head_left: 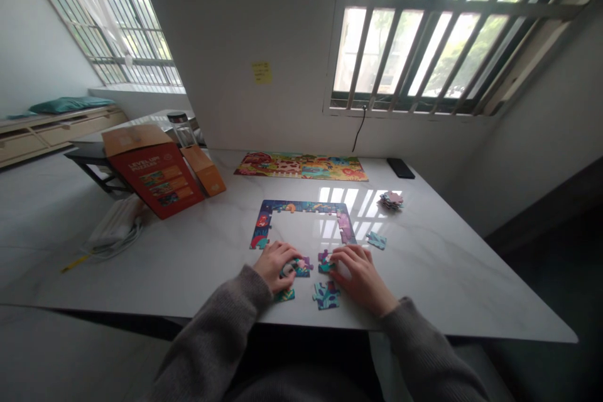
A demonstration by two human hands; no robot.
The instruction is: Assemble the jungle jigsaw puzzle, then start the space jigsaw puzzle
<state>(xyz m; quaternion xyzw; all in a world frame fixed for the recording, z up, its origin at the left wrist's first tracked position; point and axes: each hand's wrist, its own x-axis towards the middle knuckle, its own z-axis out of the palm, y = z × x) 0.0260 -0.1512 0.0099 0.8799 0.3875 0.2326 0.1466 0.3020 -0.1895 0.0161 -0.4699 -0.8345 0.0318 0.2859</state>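
My left hand (277, 266) curls over a teal and purple jigsaw piece (299, 269), and my fingers hide part of it. My right hand (358, 279) reaches left, its fingertips on a purple and teal piece (325, 261). The two hands are a short gap apart. Below them lie a larger joined clump of pieces (326, 294) and a small piece (285, 294). Just ahead, a partly joined jigsaw border (301, 206) forms an open-centred frame on the white marble table (424, 264). A loose piece (375, 240) lies to the right.
A small stack of pieces (391, 200) sits right of the border. A finished colourful puzzle (300, 166) lies at the back, near a black phone (400, 168). At the left stand a red puzzle box (153, 176) and a glass bottle (181, 129).
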